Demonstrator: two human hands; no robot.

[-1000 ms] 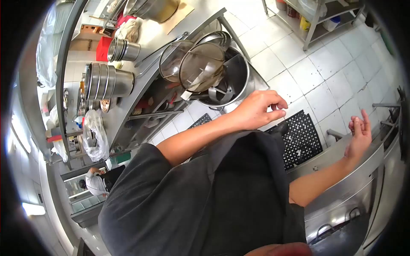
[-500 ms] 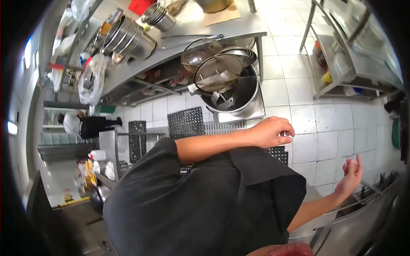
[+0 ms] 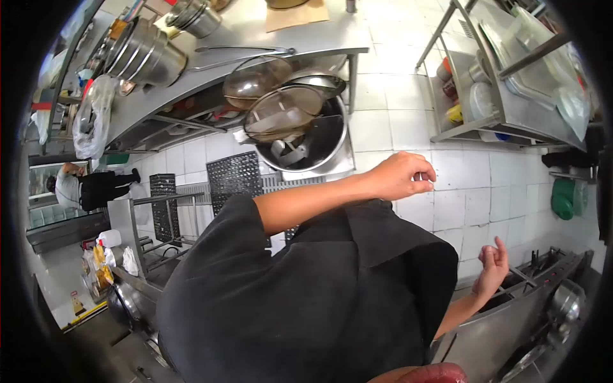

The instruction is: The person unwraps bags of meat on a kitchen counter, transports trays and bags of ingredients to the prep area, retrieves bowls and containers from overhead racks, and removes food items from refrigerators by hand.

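Observation:
My left hand point(image 3: 408, 175) hangs over the tiled floor in front of my dark shirt point(image 3: 287, 293). Its fingers are loosely bent, the thumb stands a little apart, and nothing is in it. My right hand point(image 3: 493, 267) is lower and further right, one finger stretched out and the others bent, also holding nothing. It is nearest to the steel stove-like unit point(image 3: 504, 335), without visible contact. Beyond my left hand stands a large steel pot point(image 3: 333, 143) on a low steel base. Round strainers point(image 3: 284, 112) and other metal utensils are piled in it.
A steel table point(image 3: 252, 48) at the top bears tongs point(image 3: 246, 50) and stacked steel containers point(image 3: 147, 54). At right stands a steel shelf rack point(image 3: 476, 124). Black perforated mats point(image 3: 235, 182) lie by a floor grate. Another person point(image 3: 89, 185) stands at far left.
The whole scene has shifted left, bringing more of the stove-like unit and a green container into view at right. My left hand keeps its bent pose; my right hand has shifted down and left.

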